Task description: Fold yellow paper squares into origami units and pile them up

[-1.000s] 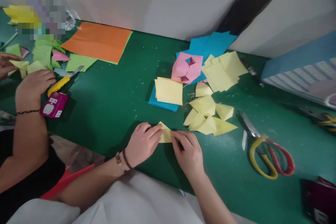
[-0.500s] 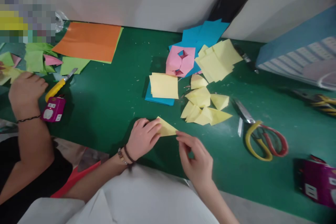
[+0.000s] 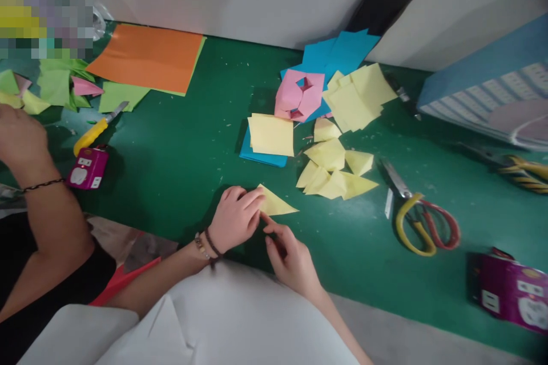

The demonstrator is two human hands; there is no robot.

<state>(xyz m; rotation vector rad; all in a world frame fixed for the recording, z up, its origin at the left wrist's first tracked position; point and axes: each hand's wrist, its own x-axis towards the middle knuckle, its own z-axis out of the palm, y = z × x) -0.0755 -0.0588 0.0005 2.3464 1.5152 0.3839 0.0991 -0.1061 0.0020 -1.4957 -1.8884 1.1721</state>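
Note:
A piece of yellow paper [image 3: 276, 203], folded into a triangle, lies on the green tabletop. My left hand [image 3: 235, 214] holds its left end down, the fingertips resting over it. My right hand [image 3: 291, 254] is just below the paper, its index finger stretched to the bottom edge close to the left fingertips. The thumb is apart from that finger, and the other fingers are curled. Beyond the paper, a stack of yellow squares [image 3: 273, 135] sits on blue sheets [image 3: 257, 155]. Several folded yellow pieces [image 3: 325, 154] lie to the right.
Scissors [image 3: 417, 222], pliers [image 3: 509, 166] and a purple box [image 3: 509, 291] are at right. A pink folded paper piece [image 3: 306, 91] lies farther back. At left are a co-worker's hand [image 3: 21, 137], a yellow craft knife [image 3: 92, 135], another purple box [image 3: 88, 169] and orange paper [image 3: 149, 60].
My right hand has moved left from the triangle's right tip to its lower edge near my left hand. My left hand stays on the paper. The co-worker's hand has moved left.

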